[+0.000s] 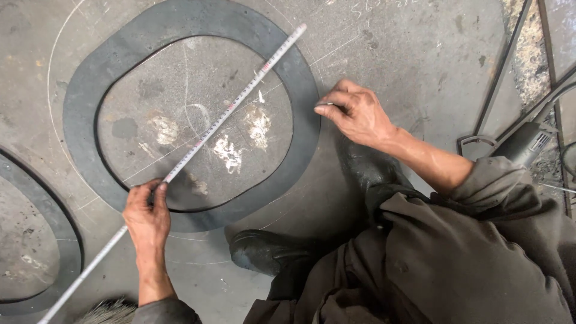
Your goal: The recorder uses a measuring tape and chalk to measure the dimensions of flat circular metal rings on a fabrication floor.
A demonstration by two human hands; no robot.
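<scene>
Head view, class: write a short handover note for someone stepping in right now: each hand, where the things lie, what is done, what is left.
Left hand pins the long ruler against the dark metal ring, on its near edge. Right hand holds a small marker, probably chalk, at the ring's right edge.
Ruler lies diagonally across the ring, on the metal floor plate.
Done: ruler laid across; chalk arcs already on the plate.
Left: no fresh mark visible at the marker tip.
</scene>
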